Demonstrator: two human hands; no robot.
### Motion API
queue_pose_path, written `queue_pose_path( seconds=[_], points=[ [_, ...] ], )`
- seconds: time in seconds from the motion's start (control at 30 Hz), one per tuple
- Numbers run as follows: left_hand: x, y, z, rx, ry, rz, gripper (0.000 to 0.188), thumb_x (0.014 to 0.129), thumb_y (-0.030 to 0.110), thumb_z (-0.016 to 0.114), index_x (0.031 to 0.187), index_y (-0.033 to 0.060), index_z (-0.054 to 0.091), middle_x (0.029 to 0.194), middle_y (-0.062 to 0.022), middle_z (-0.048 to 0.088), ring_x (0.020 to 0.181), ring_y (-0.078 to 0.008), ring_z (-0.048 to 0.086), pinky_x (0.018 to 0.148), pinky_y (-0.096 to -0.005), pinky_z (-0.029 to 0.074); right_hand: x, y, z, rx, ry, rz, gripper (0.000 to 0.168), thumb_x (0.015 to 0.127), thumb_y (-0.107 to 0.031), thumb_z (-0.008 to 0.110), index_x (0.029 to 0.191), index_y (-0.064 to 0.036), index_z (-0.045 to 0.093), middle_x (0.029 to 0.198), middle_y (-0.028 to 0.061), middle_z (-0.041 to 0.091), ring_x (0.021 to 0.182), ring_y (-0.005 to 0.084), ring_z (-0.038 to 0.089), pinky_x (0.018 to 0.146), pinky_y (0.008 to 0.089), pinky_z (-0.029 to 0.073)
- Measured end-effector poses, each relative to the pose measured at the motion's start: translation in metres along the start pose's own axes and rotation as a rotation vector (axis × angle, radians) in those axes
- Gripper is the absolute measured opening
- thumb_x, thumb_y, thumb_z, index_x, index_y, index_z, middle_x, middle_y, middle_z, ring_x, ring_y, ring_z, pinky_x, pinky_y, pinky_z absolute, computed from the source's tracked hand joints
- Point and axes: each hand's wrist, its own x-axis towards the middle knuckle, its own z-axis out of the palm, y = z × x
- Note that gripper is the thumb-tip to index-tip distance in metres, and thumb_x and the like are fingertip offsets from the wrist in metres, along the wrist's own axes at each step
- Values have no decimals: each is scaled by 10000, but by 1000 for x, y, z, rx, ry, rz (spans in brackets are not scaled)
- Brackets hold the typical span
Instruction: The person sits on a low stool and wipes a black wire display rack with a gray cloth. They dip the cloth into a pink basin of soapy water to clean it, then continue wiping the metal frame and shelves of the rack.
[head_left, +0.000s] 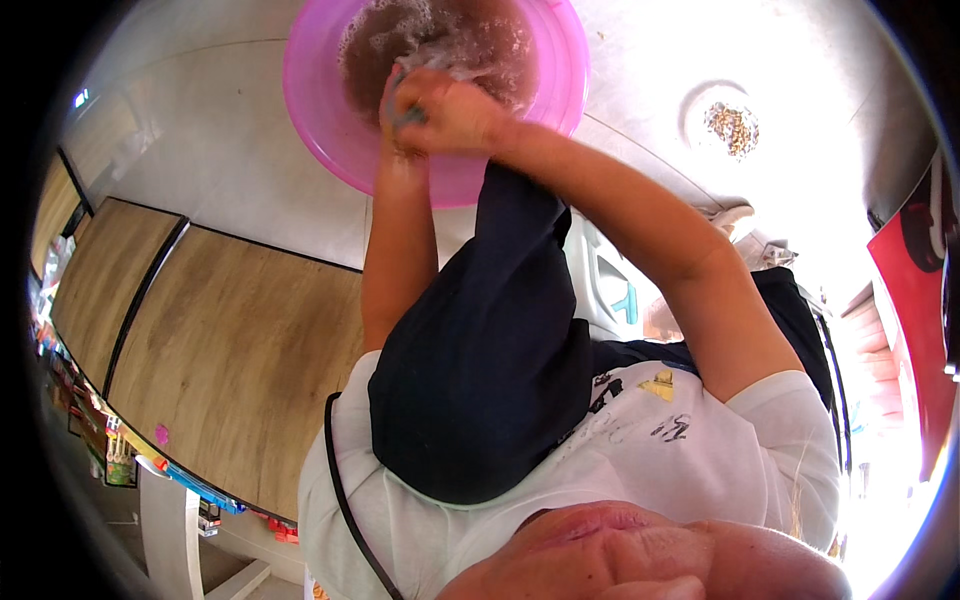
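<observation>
My two hands meet over a pink plastic basin (319, 112) that holds brownish, foamy water (480, 45). My right hand (454, 112) is blurred and closed around a small blue-grey item (410, 115), too blurred to name exactly. Behind it, at the end of a wet forearm, my left hand (388, 101) is mostly hidden, so its grip cannot be made out. Both hands are above the near half of the basin, close to the foam. My raised knee in dark trousers (487, 337) comes up between my forearms, just short of the basin's near rim.
Wood-grain panels (232, 360) with black edging stand on my left, with shelved goods (120, 450) beyond. A round white dish (697, 127) of small brown pieces sits on the tiled floor (225, 142). Right of my knee is a white plastic object (600, 289); a red panel (911, 322) lies farther right.
</observation>
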Motion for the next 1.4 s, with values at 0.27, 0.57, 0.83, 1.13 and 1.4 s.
queue_pose_path(
  seconds=[0.27, 0.57, 0.83, 1.13, 1.4],
  points=[
    [-11, 15, 51, -208, 97, -144, 319, 954, 349, 477, 1083, 76, 578, 1023, -79, 618, 956, -248, 599, 782, -359, 493, -6, -48, 36, -159, 238, -294, 103, 643, -164, 640, 699, -125, 563, 769, 19, 523, 766, 241, 555, 662, 398, 463],
    [-16, -4, 62, 48, 214, 40, 288, 951, 310, 482, 1070, 69, 587, 991, -68, 635, 935, -251, 617, 781, -370, 503, 48, -8, 17, -380, 345, 91, 92, 660, -249, 637, 722, -182, 622, 735, 16, 644, 682, 244, 652, 539, 392, 505],
    [-4, -7, 79, 438, 590, 446, 354, 947, 351, 465, 1207, 121, 528, 1179, -71, 592, 1086, -243, 565, 922, -466, 450, 36, 88, -21, -223, 607, 238, 326, 872, -364, 477, 989, -68, 545, 914, 255, 636, 746, 441, 620, 591, 524, 490],
    [-17, 0, -55, 535, 986, 175, 547, 927, 374, 506, 1421, 230, 321, 1495, 12, 277, 1387, -273, 225, 1057, -628, 169, -17, 88, 3, -778, -300, 429, 359, 865, -286, 551, 1219, -240, 578, 1366, 60, 475, 1207, 278, 503, 956, 497, 428],
    [-12, -27, 55, 111, 508, 23, 487, 933, 390, 498, 1342, 129, 449, 1299, -106, 506, 1252, -317, 422, 1012, -528, 328, 3, 25, -5, -23, -140, 256, 329, 827, -250, 531, 1095, -67, 590, 1135, 154, 584, 1061, 357, 573, 916, 435, 453]
  ],
)
